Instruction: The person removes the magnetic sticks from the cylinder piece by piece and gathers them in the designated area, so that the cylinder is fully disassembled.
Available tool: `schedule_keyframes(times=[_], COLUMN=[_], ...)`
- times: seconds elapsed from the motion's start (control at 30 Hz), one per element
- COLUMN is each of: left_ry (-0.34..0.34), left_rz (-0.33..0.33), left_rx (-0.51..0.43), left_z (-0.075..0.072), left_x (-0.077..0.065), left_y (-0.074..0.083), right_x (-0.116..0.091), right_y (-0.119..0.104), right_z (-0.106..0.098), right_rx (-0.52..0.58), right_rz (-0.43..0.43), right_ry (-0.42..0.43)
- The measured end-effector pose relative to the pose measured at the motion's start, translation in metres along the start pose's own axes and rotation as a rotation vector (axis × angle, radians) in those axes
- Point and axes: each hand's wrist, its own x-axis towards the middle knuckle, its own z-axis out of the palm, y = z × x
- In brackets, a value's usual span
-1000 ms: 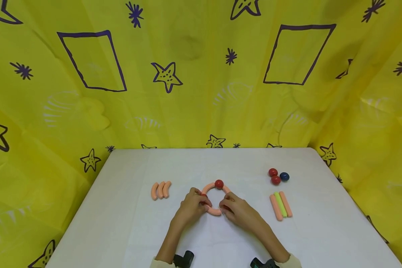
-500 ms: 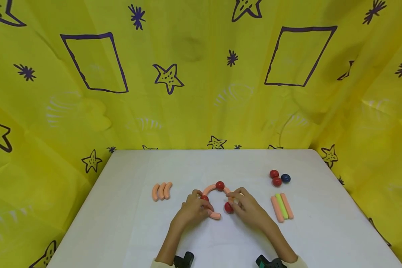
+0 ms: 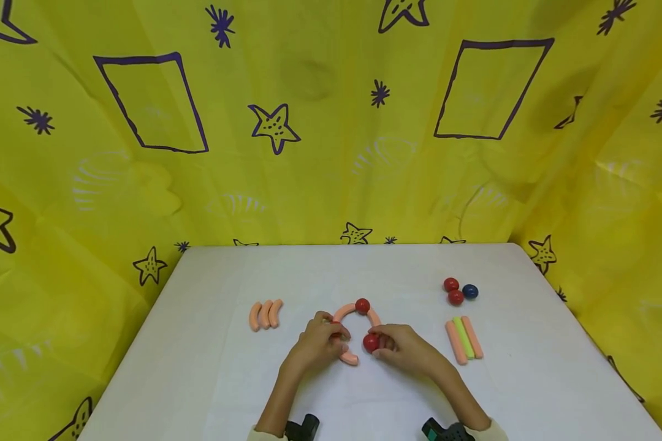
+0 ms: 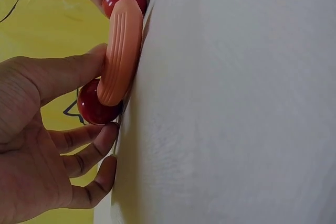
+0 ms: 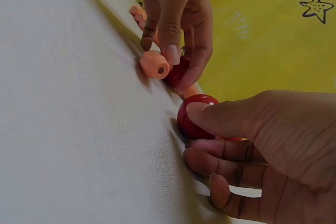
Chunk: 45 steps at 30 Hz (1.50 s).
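A ring of curved orange magnetic sticks and red balls lies in the middle of the white table, with a gap at its near side. My left hand [image 3: 319, 342] holds its left part, thumb on a curved magnetic stick [image 4: 121, 51] and fingers around the red ball [image 4: 96, 106] at that stick's end. The stick's free end shows a dark round spot in the right wrist view. Between thumb and fingers, my right hand [image 3: 405, 346] pinches another red ball [image 3: 371, 342] at the ring's right lower end. At the top, a third red ball [image 3: 362, 305] joins two curved sticks.
Several loose curved orange sticks [image 3: 265, 314] lie to the left. At right are red balls [image 3: 455, 297], a blue ball [image 3: 471, 291], straight orange sticks [image 3: 456, 343] and a green stick [image 3: 463, 338]. A yellow patterned curtain [image 3: 331, 196] surrounds the table [image 3: 198, 380].
The ring's lower left stick has swung toward the person, leaving a gap. My right hand shifted up and right, then came back down onto the right red ball, which now shows.
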Motion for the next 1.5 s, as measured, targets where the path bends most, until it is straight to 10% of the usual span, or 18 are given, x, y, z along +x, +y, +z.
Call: schedule_keyframes(times=[0.47,0.63,0.87,1.5], left_ry=[-0.004,-0.015,-0.036,-0.045], left_rz=[0.055,0.063,0.016,0.010], left_rx=[-0.070,-0.106,-0.167,-0.151], left_z=[-0.003,-0.003,0.002,0.007], left_x=[0.003,0.003,0.006,0.006], left_y=[-0.005,-0.004,-0.001,-0.001], right_x=[-0.002,0.000,0.004,-0.001], right_y=[-0.007,-0.013,-0.027,-0.025], right_z=[-0.002,0.002,0.019,0.032], right_rx=[-0.355,-0.403,-0.472,-0.512], right_rz=[0.211,0.105,-0.048,-0.090], right_ry=[0.239,0.340,0.178,0.237])
